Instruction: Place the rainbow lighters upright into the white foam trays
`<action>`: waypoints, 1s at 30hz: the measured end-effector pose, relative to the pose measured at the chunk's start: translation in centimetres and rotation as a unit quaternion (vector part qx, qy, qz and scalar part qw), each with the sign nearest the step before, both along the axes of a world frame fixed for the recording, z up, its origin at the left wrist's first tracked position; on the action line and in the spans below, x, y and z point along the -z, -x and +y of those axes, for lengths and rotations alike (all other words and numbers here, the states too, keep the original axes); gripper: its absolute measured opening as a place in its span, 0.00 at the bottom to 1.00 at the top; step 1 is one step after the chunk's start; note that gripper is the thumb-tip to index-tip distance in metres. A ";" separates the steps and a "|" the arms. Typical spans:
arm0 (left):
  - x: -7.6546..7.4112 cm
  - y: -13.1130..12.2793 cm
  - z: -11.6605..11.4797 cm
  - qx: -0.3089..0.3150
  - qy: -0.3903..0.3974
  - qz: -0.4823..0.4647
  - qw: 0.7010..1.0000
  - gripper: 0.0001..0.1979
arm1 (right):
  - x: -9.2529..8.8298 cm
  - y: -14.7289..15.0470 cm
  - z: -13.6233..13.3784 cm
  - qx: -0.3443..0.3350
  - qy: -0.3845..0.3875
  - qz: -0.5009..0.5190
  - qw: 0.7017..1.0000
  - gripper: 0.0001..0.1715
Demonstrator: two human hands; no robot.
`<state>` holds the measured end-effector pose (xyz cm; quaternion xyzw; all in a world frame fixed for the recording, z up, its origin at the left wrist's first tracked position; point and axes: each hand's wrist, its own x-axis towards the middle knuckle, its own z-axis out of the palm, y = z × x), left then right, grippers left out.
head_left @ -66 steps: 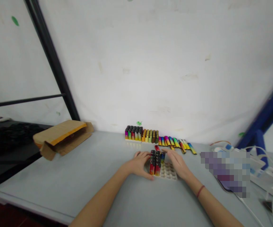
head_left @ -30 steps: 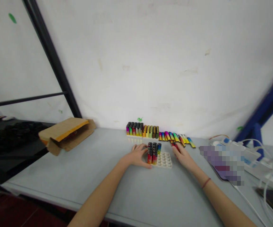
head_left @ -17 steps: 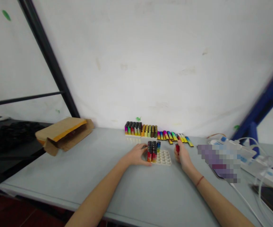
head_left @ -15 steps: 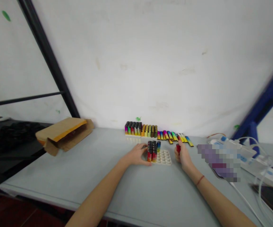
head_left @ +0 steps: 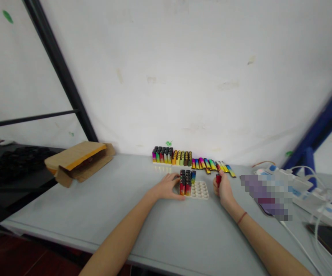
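Observation:
My left hand (head_left: 168,186) curves around the left end of a white tray (head_left: 199,190) with round wells, thumb at the front corner and fingers behind. Two rows of red lighters (head_left: 185,188) with black tops stand upright in the tray's left part. Behind them, to the right, is one blue lighter (head_left: 193,176). To the right of the tray, my right hand (head_left: 224,188) is closed around a red lighter (head_left: 218,179), thumb near its top. Its lower part is hidden by the fingers.
Filled trays of black-topped lighters (head_left: 162,155) and gold-topped ones (head_left: 182,158) stand along the wall. Several colourful lighters (head_left: 203,164) lie beside them. An opened cardboard box (head_left: 76,157) is at left. A blurred purple object (head_left: 265,195), power strips (head_left: 295,188) and cables lie right.
Almost nothing differs. My right hand with the red lighter has shifted very slightly to the right; my left hand stays at the tray.

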<state>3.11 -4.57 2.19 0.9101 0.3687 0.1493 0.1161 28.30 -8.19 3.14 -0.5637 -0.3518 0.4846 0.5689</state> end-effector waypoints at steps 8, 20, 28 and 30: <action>-0.2 0.0 -0.1 -0.003 0.002 0.013 1.000 0.43 | 0.2 -0.1 0.0 -0.024 -0.002 0.006 1.000 0.30; 0.1 0.0 0.0 -0.005 -0.001 0.021 1.000 0.43 | 0.1 0.1 0.0 0.012 -0.006 0.013 1.000 0.29; -0.2 0.0 -0.2 -0.007 0.009 0.014 1.000 0.43 | 0.6 -0.1 0.1 0.019 -0.024 0.009 0.999 0.28; -0.3 0.0 -0.2 -0.007 0.011 0.010 1.000 0.42 | 0.9 -0.3 0.3 0.015 -0.048 -0.010 0.999 0.28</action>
